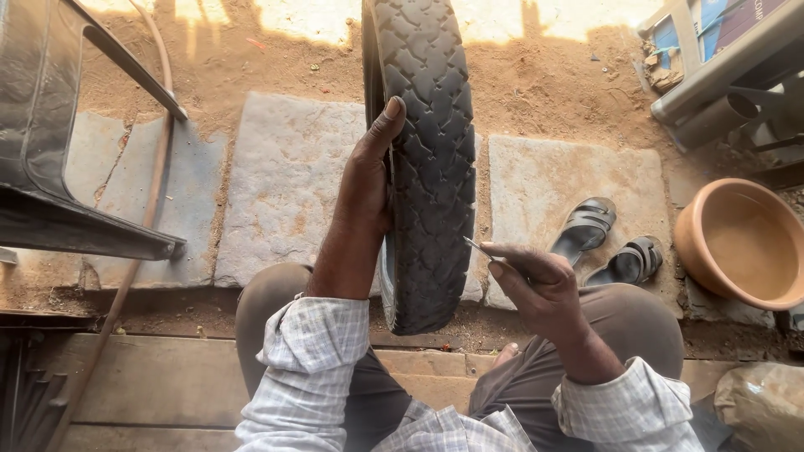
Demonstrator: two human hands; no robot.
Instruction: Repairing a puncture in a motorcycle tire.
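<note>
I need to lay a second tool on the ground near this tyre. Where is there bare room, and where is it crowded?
Free: the stone slab left of the tyre, between it and the hose. The right slab is bare up to the sandals. Crowded: far right, by the clay bowl, and far left under the chair.

Tyre (427, 167) dark grey, blocky tread; sleeves (310, 368) pale checked; basin (741, 243) terracotta; sandals (607, 238) black; trousers (645, 322) brown
</note>
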